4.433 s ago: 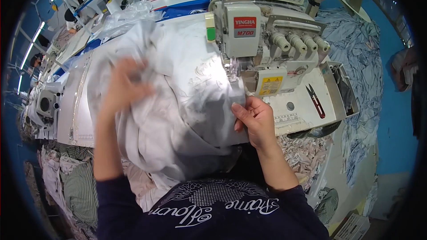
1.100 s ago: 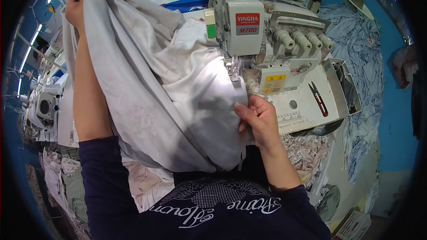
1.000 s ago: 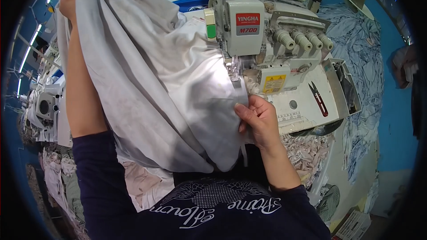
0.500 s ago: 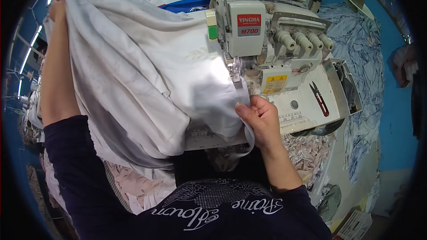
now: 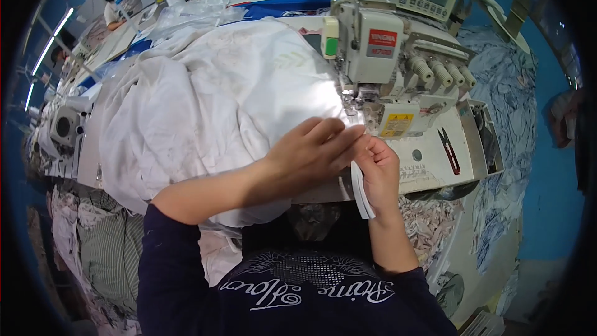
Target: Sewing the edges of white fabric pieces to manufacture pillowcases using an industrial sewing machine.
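Note:
A white cloth (image 5: 186, 93) with a pale leaf print lies spread and rumpled left of the overlock sewing machine (image 5: 380, 43), its right edge at the lit presser foot (image 5: 354, 112). Just in front of the foot, my right hand (image 5: 380, 174) is closed on a narrow white fabric strip (image 5: 362, 193), whose end hangs down below the palm. My left hand (image 5: 308, 152) reaches across the cloth, fingers bent and tips meeting my right fingers. What those left fingertips pinch is hidden.
Red-handled thread snips (image 5: 449, 152) lie on the machine bed at the right, beside an open box (image 5: 482, 130). Bluish cloth (image 5: 500, 106) is heaped beyond. Striped fabric (image 5: 112, 249) hangs at the lower left. Another person (image 5: 112, 9) sits far off at the upper left.
My left hand has let go of the raised cloth at the far left and come over to my right hand. The cloth has dropped onto the table. My right hand still holds the strip.

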